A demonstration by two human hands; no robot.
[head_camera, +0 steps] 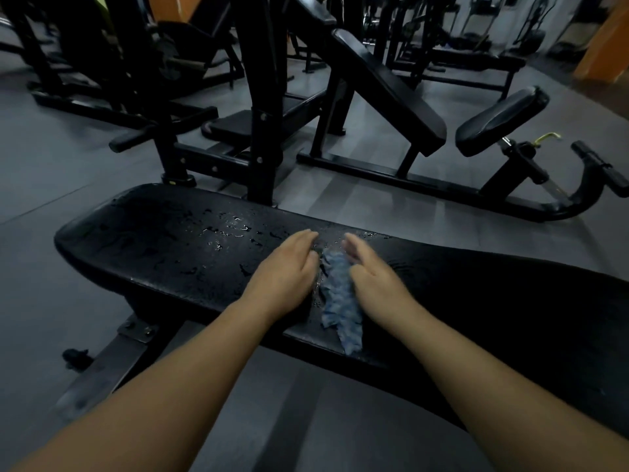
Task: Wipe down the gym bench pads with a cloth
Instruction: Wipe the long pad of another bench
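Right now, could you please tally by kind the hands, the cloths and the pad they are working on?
Hands: 2, left hand and right hand
Cloths: 1, blue cloth
Pads: 1, wet bench pad
Total: 4

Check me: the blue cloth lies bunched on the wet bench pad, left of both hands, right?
Not quite: the head view shows the blue cloth bunched on the wet bench pad between the left hand and right hand.
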